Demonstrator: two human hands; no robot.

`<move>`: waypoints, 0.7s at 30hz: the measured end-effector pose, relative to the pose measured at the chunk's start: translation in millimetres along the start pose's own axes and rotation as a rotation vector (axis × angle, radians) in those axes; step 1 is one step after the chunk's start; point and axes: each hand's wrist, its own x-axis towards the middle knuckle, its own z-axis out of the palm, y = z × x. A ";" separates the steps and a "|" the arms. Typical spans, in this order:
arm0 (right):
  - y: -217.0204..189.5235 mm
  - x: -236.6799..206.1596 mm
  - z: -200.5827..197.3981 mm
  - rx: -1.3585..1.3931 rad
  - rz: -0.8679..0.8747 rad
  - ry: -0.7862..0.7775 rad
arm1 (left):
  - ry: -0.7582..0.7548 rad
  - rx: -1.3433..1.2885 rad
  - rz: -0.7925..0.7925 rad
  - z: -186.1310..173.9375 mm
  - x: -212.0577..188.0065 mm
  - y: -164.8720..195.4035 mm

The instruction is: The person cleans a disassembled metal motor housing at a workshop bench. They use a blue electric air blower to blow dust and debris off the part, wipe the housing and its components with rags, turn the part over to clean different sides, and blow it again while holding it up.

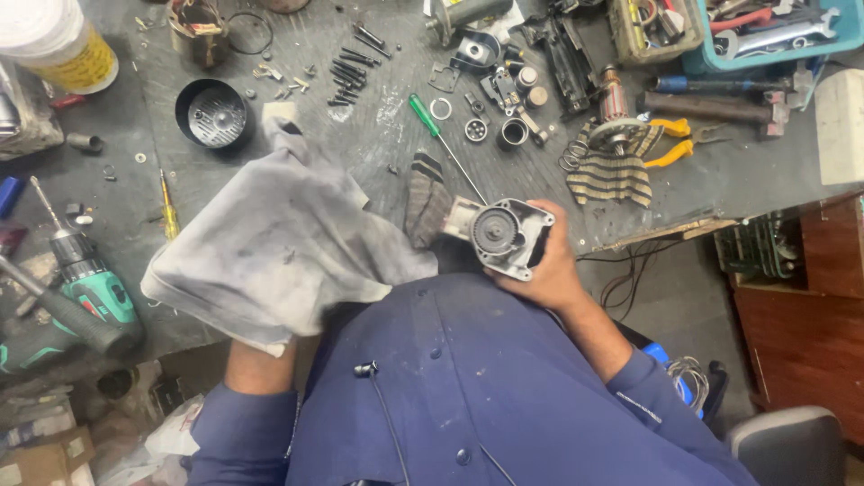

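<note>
My right hand point(551, 265) grips a grey metal gear housing point(504, 236) with a round toothed gear on its face, held just above my lap at the bench's front edge. My left hand is hidden under a large dirty grey rag point(279, 247) that it holds bunched up over the bench. A green-handled screwdriver point(441, 139) lies on the bench just beyond the housing. A small striped cloth point(427, 202) lies between the rag and the housing.
The dark workbench point(387, 99) carries black screws point(351, 67), a motor armature point(616, 112) on a striped cloth, yellow pliers point(670, 144), a black round cap point(213, 112), a green cordless drill point(90, 283) and a blue tool tray point(774, 36).
</note>
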 end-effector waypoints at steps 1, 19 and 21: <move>5.0 0.2 -0.2 0.039 0.021 -0.014 | 0.000 -0.015 0.006 1.4 0.4 3.0; -39.7 15.3 -36.4 -0.072 -0.516 0.132 | -0.502 -0.694 -0.084 78.3 -19.9 72.9; -62.4 18.2 -36.2 0.078 -0.873 0.226 | -0.606 -0.945 -0.368 113.6 -26.6 53.1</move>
